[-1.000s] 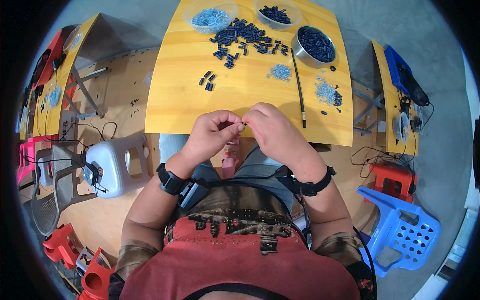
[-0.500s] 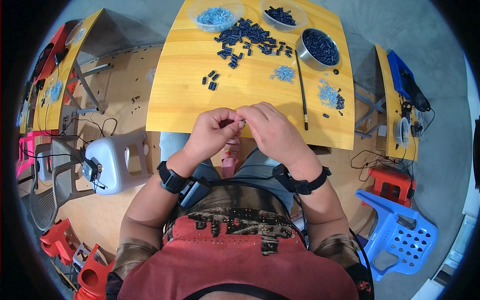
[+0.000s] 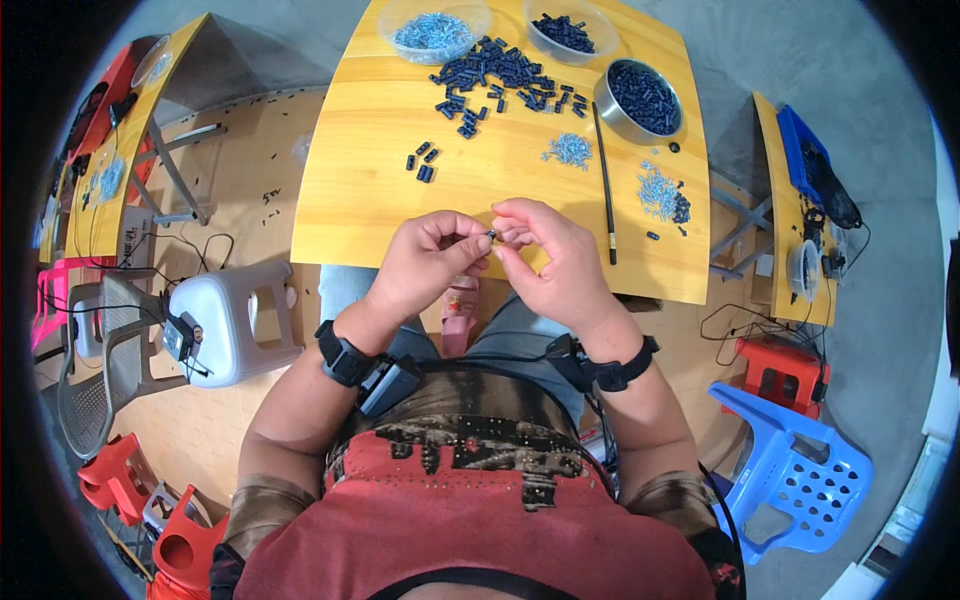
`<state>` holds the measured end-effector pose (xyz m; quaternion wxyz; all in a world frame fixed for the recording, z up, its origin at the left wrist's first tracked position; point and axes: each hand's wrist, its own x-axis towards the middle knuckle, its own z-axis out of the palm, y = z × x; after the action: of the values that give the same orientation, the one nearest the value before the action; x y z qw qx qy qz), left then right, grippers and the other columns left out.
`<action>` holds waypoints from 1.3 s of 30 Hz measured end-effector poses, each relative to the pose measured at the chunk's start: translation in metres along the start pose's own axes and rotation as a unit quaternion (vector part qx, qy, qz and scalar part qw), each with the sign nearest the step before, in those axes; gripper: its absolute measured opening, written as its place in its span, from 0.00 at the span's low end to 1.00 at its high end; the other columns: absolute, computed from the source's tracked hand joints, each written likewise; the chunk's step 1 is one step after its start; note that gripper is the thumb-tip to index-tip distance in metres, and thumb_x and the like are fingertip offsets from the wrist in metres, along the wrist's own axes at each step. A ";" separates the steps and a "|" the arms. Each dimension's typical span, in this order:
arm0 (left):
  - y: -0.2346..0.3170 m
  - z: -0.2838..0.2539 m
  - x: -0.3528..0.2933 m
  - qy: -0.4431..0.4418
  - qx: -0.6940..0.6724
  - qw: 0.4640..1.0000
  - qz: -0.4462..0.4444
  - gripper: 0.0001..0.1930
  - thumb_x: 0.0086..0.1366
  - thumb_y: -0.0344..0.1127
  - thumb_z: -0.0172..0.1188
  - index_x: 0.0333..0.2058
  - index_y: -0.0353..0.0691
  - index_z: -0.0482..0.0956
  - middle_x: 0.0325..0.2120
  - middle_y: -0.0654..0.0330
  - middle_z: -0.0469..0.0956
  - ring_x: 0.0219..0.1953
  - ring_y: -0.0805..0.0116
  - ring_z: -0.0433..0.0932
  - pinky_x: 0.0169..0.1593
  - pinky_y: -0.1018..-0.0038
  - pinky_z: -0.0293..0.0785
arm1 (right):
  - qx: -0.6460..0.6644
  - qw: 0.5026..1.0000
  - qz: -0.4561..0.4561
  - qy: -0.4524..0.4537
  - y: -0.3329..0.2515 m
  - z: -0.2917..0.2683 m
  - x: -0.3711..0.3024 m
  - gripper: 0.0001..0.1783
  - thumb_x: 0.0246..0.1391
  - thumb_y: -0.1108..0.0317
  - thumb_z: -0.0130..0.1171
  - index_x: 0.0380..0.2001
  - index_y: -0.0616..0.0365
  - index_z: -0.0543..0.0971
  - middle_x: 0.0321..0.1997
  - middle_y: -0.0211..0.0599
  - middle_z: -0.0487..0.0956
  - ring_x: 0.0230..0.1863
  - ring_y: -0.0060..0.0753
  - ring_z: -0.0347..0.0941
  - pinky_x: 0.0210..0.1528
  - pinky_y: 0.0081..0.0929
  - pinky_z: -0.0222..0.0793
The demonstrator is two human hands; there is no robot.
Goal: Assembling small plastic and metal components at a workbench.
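Note:
Over the table's near edge, my left hand pinches a small dark piece between thumb and forefinger. Most of that piece is hidden by the fingertips. Close beside it is my right hand, its thumb and forefinger spread apart and nothing visible between them. Beyond the hands on the yellow table lie several loose black blocks and a large heap of similar black blocks. Two small piles of silvery screw-like pieces, one in the middle and one at the right, lie farther off.
At the back stand a clear tub of silvery pieces, a clear tub of black parts and a metal bowl of black parts. A thin black rod lies at right. A grey stool and blue stool flank me.
My right hand has drawn back slightly from the left fingertips, and its thumb and forefinger have parted. My left hand keeps its pinch in nearly the same place.

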<state>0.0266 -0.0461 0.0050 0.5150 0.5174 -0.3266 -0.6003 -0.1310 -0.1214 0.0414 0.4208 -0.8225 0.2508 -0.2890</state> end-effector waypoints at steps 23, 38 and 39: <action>-0.002 0.008 0.010 0.003 -0.152 0.986 -0.075 0.06 0.63 0.31 0.55 0.33 0.33 0.77 0.29 0.60 0.78 0.31 0.72 0.78 0.39 0.73 0.78 | -0.094 0.993 -0.035 0.063 0.014 0.003 -0.004 0.13 0.38 0.75 0.62 0.31 0.60 0.72 0.34 0.44 0.73 0.39 0.48 0.70 0.41 0.35 0.68; -0.007 0.007 0.026 0.004 -0.165 0.981 -0.102 0.05 0.63 0.31 0.55 0.33 0.34 0.75 0.28 0.60 0.78 0.30 0.72 0.77 0.36 0.77 0.76 | -0.120 0.992 0.008 0.036 0.043 -0.040 0.016 0.11 0.42 0.72 0.61 0.32 0.60 0.74 0.31 0.41 0.74 0.32 0.40 0.72 0.34 0.29 0.69; -0.008 0.005 0.027 0.005 -0.166 0.981 -0.101 0.05 0.63 0.31 0.55 0.33 0.34 0.75 0.28 0.60 0.78 0.30 0.72 0.77 0.36 0.77 0.76 | -0.141 0.986 0.029 0.086 0.050 -0.057 0.023 0.10 0.43 0.73 0.61 0.32 0.61 0.75 0.30 0.40 0.75 0.30 0.37 0.73 0.31 0.27 0.69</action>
<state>0.0218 -0.0703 -0.0086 0.5320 0.4581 -0.1661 -0.6924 -0.1621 -0.1938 0.0326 0.2862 -0.8379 0.3483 -0.3078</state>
